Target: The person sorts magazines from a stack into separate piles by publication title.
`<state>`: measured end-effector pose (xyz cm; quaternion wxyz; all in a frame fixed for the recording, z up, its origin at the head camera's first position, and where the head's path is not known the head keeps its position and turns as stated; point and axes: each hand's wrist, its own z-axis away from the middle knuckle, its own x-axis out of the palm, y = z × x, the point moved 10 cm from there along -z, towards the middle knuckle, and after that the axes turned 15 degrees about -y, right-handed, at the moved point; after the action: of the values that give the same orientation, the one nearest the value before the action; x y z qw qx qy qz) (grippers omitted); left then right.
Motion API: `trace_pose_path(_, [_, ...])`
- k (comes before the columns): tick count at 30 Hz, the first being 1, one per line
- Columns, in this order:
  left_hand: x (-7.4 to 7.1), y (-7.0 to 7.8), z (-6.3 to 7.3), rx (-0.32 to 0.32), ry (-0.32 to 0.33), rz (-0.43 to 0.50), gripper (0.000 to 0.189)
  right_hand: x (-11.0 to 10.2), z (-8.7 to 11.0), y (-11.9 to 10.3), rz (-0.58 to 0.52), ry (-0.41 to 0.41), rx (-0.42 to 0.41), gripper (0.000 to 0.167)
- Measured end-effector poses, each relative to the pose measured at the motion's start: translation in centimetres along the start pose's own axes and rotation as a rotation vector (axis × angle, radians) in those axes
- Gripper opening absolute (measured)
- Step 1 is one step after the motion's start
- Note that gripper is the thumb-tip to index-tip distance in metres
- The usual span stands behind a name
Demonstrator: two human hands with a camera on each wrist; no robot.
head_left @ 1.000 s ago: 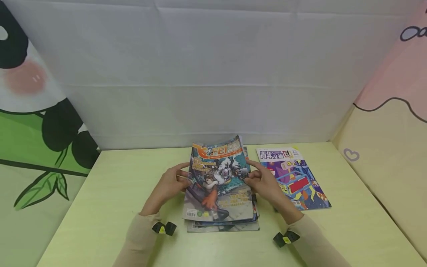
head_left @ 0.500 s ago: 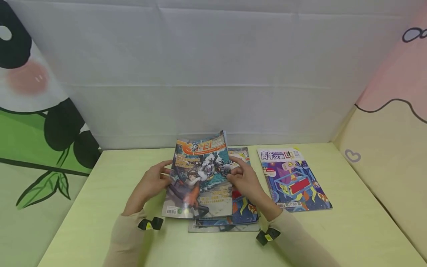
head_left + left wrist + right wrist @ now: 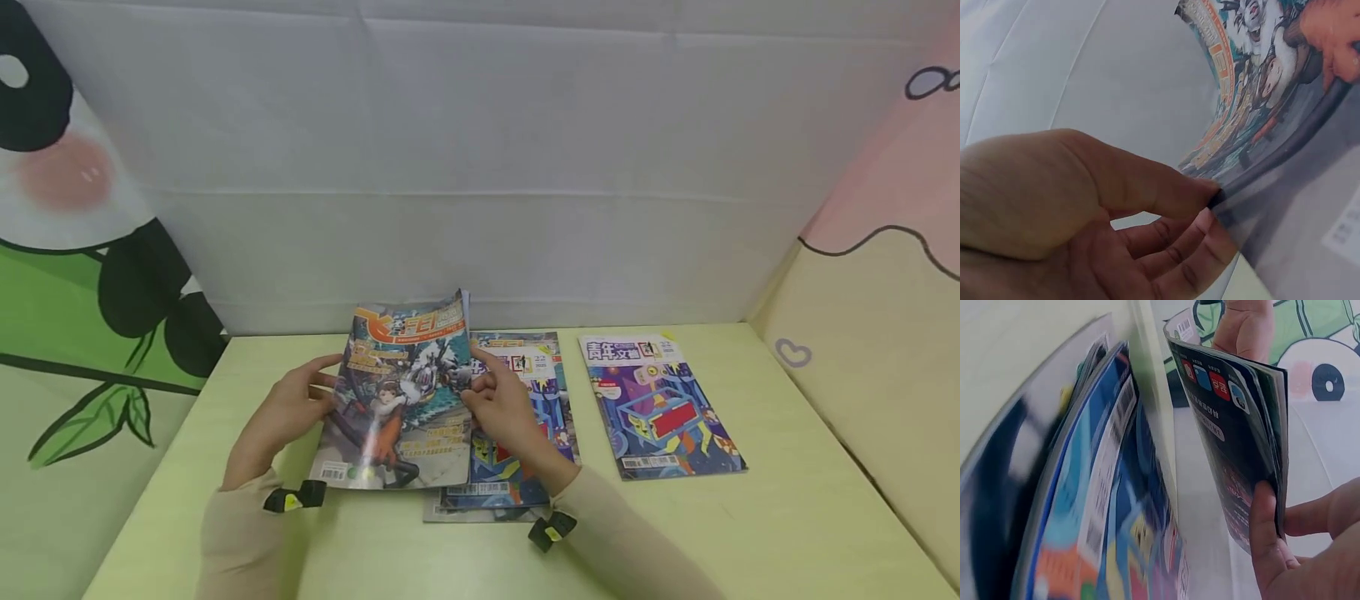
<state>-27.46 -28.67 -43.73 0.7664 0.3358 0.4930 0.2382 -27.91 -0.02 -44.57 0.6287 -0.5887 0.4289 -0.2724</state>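
A magazine [image 3: 397, 408] with an orange title and a comic-style cover is held up in both hands, bowed slightly along its length. My left hand [image 3: 287, 410] pinches its left edge; in the left wrist view the thumb [image 3: 1166, 187] lies on the cover with the fingers behind. My right hand [image 3: 504, 407] pinches the opposite edge, and the right wrist view shows the dark back cover [image 3: 1222, 425] with fingers against it. Below and to the right lies a stack of magazines [image 3: 495, 492], a purple-and-blue one on top, partly hidden by the held magazine and right hand.
Another purple-and-blue magazine [image 3: 667, 417] lies alone on the pale yellow table [image 3: 810, 517], right of the stack. A white cloth wall [image 3: 480, 167] rises behind the table. Printed side panels [image 3: 885, 350] flank both sides.
Both hands have lifted the comic-cover magazine off the stack and carried it left. More of the purple-and-blue magazine beneath now shows. The lone magazine on the right has stayed in place.
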Motion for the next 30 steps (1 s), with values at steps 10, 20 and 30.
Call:
trace_pose_path(10, [-2.5, -3.5, 2.2, -0.026, -0.038, 0.001, 0.073, 4.0, -1.9, -0.5, 0.034, -0.044, -0.019, 0.066])
trace_pose_path(20, [-4.0, -7.4, 3.4, -0.046, -0.098, -0.001, 0.071, 7.9, -3.3, 0.8, -0.028, -0.034, 0.008, 0.066])
trace_pose_path(30, [-4.2, -9.9, 4.4, -0.087, -0.116, 0.018, 0.07, 10.3, -3.8, 1.6, 0.05, -0.015, 0.045, 0.066])
